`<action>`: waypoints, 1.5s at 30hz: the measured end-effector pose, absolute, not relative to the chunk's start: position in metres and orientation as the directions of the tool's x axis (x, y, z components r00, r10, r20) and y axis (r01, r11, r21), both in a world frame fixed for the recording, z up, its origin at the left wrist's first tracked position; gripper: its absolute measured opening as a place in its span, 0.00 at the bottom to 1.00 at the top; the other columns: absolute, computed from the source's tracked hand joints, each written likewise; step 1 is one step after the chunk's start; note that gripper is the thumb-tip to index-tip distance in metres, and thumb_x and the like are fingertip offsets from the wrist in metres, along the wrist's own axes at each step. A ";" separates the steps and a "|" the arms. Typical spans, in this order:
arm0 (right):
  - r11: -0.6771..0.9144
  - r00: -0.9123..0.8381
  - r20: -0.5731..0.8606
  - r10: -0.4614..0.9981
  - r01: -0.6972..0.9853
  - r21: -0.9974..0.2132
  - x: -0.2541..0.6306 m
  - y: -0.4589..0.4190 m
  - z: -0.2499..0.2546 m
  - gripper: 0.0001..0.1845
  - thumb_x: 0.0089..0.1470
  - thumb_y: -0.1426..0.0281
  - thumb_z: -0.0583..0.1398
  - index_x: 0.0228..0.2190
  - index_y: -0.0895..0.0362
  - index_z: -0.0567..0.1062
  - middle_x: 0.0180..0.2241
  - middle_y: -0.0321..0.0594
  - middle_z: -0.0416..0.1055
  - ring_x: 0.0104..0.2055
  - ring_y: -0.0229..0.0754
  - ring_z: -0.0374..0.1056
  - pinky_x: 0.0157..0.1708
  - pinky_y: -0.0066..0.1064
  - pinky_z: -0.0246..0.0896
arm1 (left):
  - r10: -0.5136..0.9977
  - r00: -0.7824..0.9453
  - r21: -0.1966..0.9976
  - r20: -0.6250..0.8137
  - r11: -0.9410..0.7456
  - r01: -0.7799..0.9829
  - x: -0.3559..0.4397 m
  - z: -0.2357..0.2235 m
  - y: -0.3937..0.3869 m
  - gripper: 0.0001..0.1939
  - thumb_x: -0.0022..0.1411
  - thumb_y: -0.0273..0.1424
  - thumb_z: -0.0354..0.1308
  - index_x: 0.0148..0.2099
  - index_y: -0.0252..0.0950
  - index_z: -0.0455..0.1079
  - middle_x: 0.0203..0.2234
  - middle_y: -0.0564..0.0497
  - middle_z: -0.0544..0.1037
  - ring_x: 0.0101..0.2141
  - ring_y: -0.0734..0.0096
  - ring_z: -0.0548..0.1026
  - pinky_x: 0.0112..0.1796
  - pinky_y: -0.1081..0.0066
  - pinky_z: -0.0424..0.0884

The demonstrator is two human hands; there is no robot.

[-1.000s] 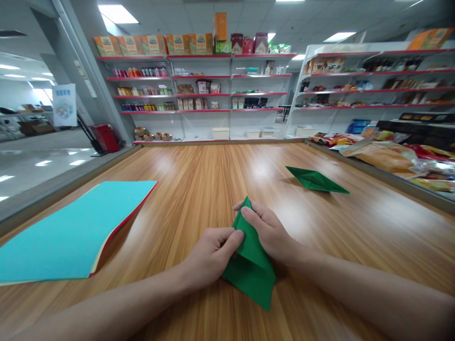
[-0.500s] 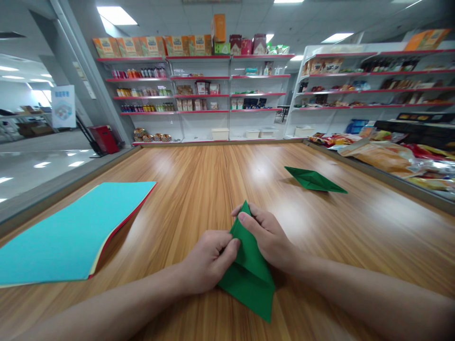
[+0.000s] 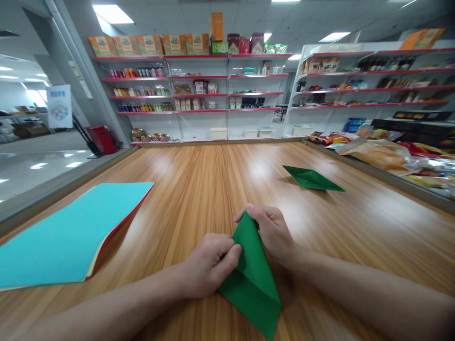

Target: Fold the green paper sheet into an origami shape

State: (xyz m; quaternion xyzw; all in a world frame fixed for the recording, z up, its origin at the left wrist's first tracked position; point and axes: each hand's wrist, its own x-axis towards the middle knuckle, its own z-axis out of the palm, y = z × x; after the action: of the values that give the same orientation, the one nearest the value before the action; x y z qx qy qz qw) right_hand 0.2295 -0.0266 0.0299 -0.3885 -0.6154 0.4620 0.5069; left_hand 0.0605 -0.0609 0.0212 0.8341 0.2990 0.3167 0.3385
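Note:
A folded green paper lies on the wooden table close to me, its long point toward my body. My left hand pinches its left edge between thumb and fingers. My right hand holds the far tip of the paper, fingers curled behind it. A second folded green paper shape rests flat farther off to the right, apart from both hands.
A stack of coloured sheets, cyan on top, lies at the left. Snack bags pile along the table's right edge. Store shelves with goods stand behind the table.
My right hand has slid to the far tip of the green paper and off its top face. The paper's near point now reaches lower toward me.

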 end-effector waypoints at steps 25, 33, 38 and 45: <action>0.367 -0.364 0.344 0.866 -0.006 -0.930 0.236 -0.031 0.031 0.20 0.58 0.57 0.55 0.30 0.61 0.76 0.23 0.38 0.68 0.24 0.35 0.62 0.23 0.25 0.55 | 0.687 0.644 0.756 0.336 -0.605 0.251 0.061 0.024 -0.060 0.17 0.67 0.31 0.41 0.24 0.38 0.48 0.19 0.57 0.56 0.20 0.77 0.57 0.23 0.74 0.53; 0.390 -0.388 0.351 0.852 0.025 -0.920 0.238 -0.032 0.029 0.18 0.59 0.59 0.55 0.31 0.61 0.75 0.22 0.36 0.65 0.23 0.33 0.59 0.22 0.23 0.55 | 0.676 0.653 0.760 0.342 -0.608 0.231 0.059 0.024 -0.061 0.16 0.68 0.32 0.40 0.26 0.37 0.52 0.19 0.55 0.61 0.21 0.76 0.61 0.24 0.75 0.57; 0.407 -0.387 0.364 0.847 0.034 -0.913 0.238 -0.033 0.031 0.18 0.59 0.59 0.55 0.30 0.61 0.75 0.22 0.36 0.66 0.23 0.33 0.60 0.21 0.24 0.55 | 0.664 0.668 0.760 0.336 -0.610 0.224 0.057 0.026 -0.062 0.17 0.69 0.32 0.39 0.26 0.38 0.50 0.20 0.55 0.59 0.21 0.76 0.60 0.24 0.74 0.57; 0.359 -0.341 0.332 0.880 0.019 -0.933 0.237 -0.032 0.031 0.25 0.59 0.56 0.53 0.23 0.61 0.77 0.17 0.36 0.65 0.19 0.33 0.59 0.20 0.25 0.54 | 0.630 0.720 0.765 0.291 -0.606 0.220 0.057 0.026 -0.062 0.15 0.69 0.33 0.38 0.28 0.38 0.49 0.23 0.54 0.59 0.23 0.74 0.59 0.26 0.73 0.58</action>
State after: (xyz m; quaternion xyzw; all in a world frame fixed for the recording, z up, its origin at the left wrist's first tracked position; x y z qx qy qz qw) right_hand 0.2368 -0.0315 0.0314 -0.3311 -0.6780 0.4589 0.4690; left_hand 0.0568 -0.0617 0.0265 0.8516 0.2495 0.2786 0.3674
